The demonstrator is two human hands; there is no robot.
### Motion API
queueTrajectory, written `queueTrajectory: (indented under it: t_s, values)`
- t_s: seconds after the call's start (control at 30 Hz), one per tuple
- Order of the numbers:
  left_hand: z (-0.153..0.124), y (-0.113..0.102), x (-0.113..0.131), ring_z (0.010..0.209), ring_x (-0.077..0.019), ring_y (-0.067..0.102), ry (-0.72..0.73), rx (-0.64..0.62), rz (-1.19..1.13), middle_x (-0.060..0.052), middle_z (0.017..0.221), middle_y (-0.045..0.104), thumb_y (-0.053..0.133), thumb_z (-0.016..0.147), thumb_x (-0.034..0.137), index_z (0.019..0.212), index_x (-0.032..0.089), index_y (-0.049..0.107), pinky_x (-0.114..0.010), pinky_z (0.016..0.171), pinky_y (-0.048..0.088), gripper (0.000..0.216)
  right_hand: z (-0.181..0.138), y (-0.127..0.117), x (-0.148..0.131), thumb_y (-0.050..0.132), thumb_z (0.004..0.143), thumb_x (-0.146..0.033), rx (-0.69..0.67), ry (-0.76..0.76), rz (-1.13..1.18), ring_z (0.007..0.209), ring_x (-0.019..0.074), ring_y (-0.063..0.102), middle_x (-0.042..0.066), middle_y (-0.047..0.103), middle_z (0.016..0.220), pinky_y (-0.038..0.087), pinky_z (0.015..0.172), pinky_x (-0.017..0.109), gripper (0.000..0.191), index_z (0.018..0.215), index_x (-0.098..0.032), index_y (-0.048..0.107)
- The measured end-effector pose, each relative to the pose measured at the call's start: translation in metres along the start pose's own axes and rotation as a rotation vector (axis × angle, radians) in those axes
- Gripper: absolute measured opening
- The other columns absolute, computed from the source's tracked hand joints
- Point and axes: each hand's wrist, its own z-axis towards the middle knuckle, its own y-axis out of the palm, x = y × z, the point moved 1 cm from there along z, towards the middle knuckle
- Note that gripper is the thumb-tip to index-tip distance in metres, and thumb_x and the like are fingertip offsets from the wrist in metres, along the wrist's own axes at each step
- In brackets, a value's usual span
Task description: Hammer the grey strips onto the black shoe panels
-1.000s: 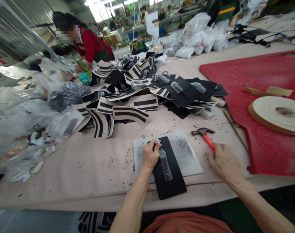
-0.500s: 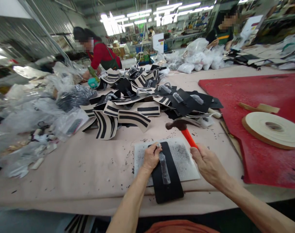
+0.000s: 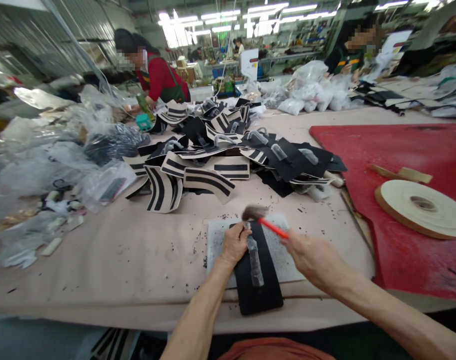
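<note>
A black flat piece [image 3: 261, 285] lies on a grey speckled pad [image 3: 284, 255] near the table's front edge, with a clear plastic strip [image 3: 254, 260] along its middle. My left hand [image 3: 233, 245] is closed in a pinch on a small metal punch [image 3: 245, 226] standing upright at the piece's far end. My right hand [image 3: 312, 257] grips the red handle of a hammer [image 3: 263, 220]. The hammer's head is blurred and sits right over the top of the punch.
A heap of black and striped cut pieces [image 3: 220, 150] fills the table's middle. Plastic bags [image 3: 43, 170] pile up at the left. A red board [image 3: 400, 200] carries a roll of tape [image 3: 423, 207] on the right. Other people [image 3: 156, 75] work at the far end.
My right hand took the hammer off the table, raised it, then swung it down leftward onto the punch. My left hand stayed pinched on the punch.
</note>
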Motion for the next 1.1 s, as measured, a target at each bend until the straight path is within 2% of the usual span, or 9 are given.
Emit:
queueTrajectory:
  t_s: [0.17, 0.3, 0.4, 0.47, 0.53, 0.7, 0.8, 0.97, 1.1]
  values:
    - [0.0, -0.001, 0.003, 0.081, -0.0171, 0.067, 0.014, -0.002, 0.01, -0.002, 0.087, 0.073, 0.057, 0.089, 0.018, 0.094, 0.021, 0.069, -0.027, 0.079, 0.051, 0.014, -0.028, 0.011, 0.056, 0.037, 0.1, -0.046, -0.39, 0.188, -0.205, 0.044, 0.0141, 0.045, -0.001, 0.053, 0.055, 0.02, 0.05, 0.029, 0.034, 0.082, -0.022, 0.053]
    - [0.0, -0.001, 0.005, 0.08, -0.0171, 0.067, 0.017, 0.007, -0.013, -0.003, 0.086, 0.073, 0.058, 0.087, 0.016, 0.093, 0.021, 0.069, -0.027, 0.079, 0.051, 0.014, -0.049, 0.015, 0.113, 0.028, 0.101, -0.044, -0.404, 0.463, -0.168, 0.053, 0.0178, 0.054, 0.002, 0.057, 0.059, 0.035, 0.054, 0.03, 0.04, 0.076, -0.023, 0.051]
    - [0.0, 0.0, 0.003, 0.081, -0.0177, 0.068, 0.006, 0.012, -0.027, -0.004, 0.087, 0.073, 0.059, 0.087, 0.017, 0.092, 0.02, 0.07, -0.028, 0.079, 0.052, 0.012, -0.063, 0.029, 0.136, 0.033, 0.099, -0.038, -0.367, 0.527, -0.384, 0.062, 0.0234, 0.06, 0.01, 0.063, 0.072, 0.043, 0.057, 0.034, 0.033, 0.083, -0.019, 0.056]
    - [0.0, 0.0, 0.002, 0.081, -0.0179, 0.068, 0.002, 0.023, -0.033, -0.004, 0.087, 0.074, 0.06, 0.087, 0.018, 0.093, 0.02, 0.07, -0.028, 0.08, 0.052, 0.012, -0.065, 0.042, 0.125, 0.041, 0.095, -0.033, -0.224, 0.375, -0.487, 0.083, 0.0301, 0.065, 0.019, 0.065, 0.097, 0.05, 0.068, 0.04, 0.028, 0.102, -0.014, 0.06]
    - [0.0, -0.001, 0.001, 0.08, -0.0175, 0.068, 0.001, 0.033, -0.045, -0.003, 0.086, 0.073, 0.06, 0.087, 0.019, 0.092, 0.02, 0.071, -0.028, 0.08, 0.051, 0.012, -0.059, 0.06, 0.096, 0.045, 0.094, -0.027, -0.119, 0.153, -0.36, 0.105, 0.0319, 0.062, 0.021, 0.059, 0.121, 0.052, 0.085, 0.045, 0.034, 0.125, -0.014, 0.054]
    - [0.0, -0.002, 0.004, 0.077, -0.0162, 0.066, -0.065, 0.057, -0.125, -0.001, 0.08, 0.072, 0.062, 0.084, 0.022, 0.084, 0.02, 0.072, -0.025, 0.077, 0.05, 0.01, -0.039, 0.122, 0.021, 0.039, 0.087, -0.005, -0.25, -0.217, 0.142, 0.107, 0.0223, 0.061, 0.012, 0.054, 0.127, 0.055, 0.089, 0.038, 0.053, 0.137, -0.024, 0.044]
    - [0.008, 0.0, 0.003, 0.068, -0.0154, 0.064, -0.248, 0.148, -0.259, -0.001, 0.071, 0.069, 0.07, 0.077, 0.029, 0.074, 0.017, 0.07, -0.024, 0.069, 0.05, 0.012, -0.036, 0.149, 0.013, 0.036, 0.087, -0.002, -0.222, -0.199, 0.126, 0.098, 0.0191, 0.061, 0.01, 0.056, 0.119, 0.054, 0.084, 0.032, 0.045, 0.124, -0.021, 0.052]
    - [0.02, -0.011, -0.003, 0.066, -0.0166, 0.067, -0.526, 0.604, -0.75, -0.003, 0.071, 0.067, 0.072, 0.072, 0.047, 0.076, 0.016, 0.063, -0.03, 0.067, 0.055, 0.033, -0.038, 0.155, 0.021, 0.033, 0.09, -0.004, -0.196, -0.157, 0.159, 0.082, 0.0148, 0.06, 0.006, 0.061, 0.103, 0.05, 0.073, 0.024, 0.035, 0.106, -0.021, 0.06]
    - [-0.006, -0.035, -0.007, 0.066, -0.0158, 0.064, -0.437, 0.469, -0.449, -0.002, 0.069, 0.066, 0.07, 0.075, 0.04, 0.076, 0.016, 0.064, -0.026, 0.065, 0.053, 0.025, -0.017, 0.135, 0.03, 0.041, 0.096, -0.026, 0.001, 0.091, 0.353, 0.086, 0.0202, 0.062, 0.006, 0.067, 0.095, 0.05, 0.079, 0.032, 0.023, 0.101, -0.02, 0.063]
